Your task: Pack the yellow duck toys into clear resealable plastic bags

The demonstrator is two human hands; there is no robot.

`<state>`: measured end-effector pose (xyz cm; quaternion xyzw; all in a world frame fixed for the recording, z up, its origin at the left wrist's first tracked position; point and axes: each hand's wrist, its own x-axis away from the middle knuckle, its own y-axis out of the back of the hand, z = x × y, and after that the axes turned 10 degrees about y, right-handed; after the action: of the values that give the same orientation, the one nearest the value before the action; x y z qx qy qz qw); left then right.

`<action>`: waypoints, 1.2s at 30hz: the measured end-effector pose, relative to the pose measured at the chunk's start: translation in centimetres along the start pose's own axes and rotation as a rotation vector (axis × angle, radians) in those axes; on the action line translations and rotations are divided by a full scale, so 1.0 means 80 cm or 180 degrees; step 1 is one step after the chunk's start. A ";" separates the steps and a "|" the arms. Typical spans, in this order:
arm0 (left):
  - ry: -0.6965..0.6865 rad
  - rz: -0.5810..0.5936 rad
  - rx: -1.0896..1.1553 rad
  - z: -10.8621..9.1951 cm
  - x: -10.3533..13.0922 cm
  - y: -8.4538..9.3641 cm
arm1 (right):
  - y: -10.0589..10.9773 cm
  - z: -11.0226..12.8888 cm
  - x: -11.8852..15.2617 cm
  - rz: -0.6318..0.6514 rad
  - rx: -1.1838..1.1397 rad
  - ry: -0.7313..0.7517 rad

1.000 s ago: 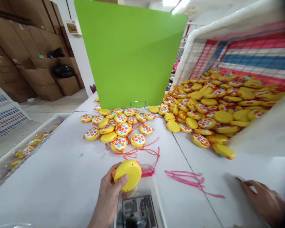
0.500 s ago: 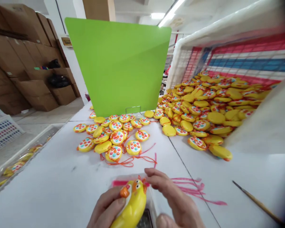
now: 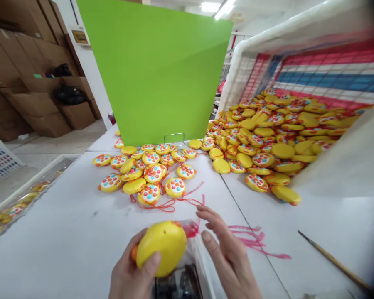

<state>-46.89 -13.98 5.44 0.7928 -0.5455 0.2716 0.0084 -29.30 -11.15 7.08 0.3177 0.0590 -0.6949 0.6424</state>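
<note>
My left hand [image 3: 129, 268] grips a yellow duck-shaped toy [image 3: 165, 243], thumb pressed on its plain yellow side; an orange part sticks out at its left. Beside it to the right, my right hand [image 3: 229, 255] is open with nothing in it, fingers apart and not touching the toy. Beneath the hands is a white-edged box [image 3: 202, 272] with something dark and shiny inside. A pink piece [image 3: 190, 229] shows at the box's far end, partly hidden behind the toy.
Several yellow toys with dotted white faces and orange cords [image 3: 151, 172] lie before a green board [image 3: 162, 74]. A tipped white basket [image 3: 237, 74] spills more toys at right. Pink ribbons [image 3: 255, 241] and a thin brush [image 3: 333, 259] lie on the white table [image 3: 65, 232].
My left hand has turned the toy, so its plain yellow side now shows instead of its eyes and beak. My right hand has opened its fingers wider, staying just right of it.
</note>
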 end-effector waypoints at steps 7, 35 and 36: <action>0.1586 0.0237 0.1523 -0.013 -0.013 -0.019 | -0.016 -0.004 0.026 0.0705 -0.0602 -0.0383; 0.2355 0.1864 0.1889 0.013 0.001 -0.012 | -0.065 -0.002 0.065 -0.0163 0.0124 0.0914; 0.2349 0.1812 0.1908 0.013 0.004 -0.012 | -0.068 -0.002 0.068 -0.0207 0.0122 0.0947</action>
<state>-45.49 -14.22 4.97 0.4340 -0.5979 0.6663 -0.1008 -34.14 -14.81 2.34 0.4273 0.1505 -0.6617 0.5974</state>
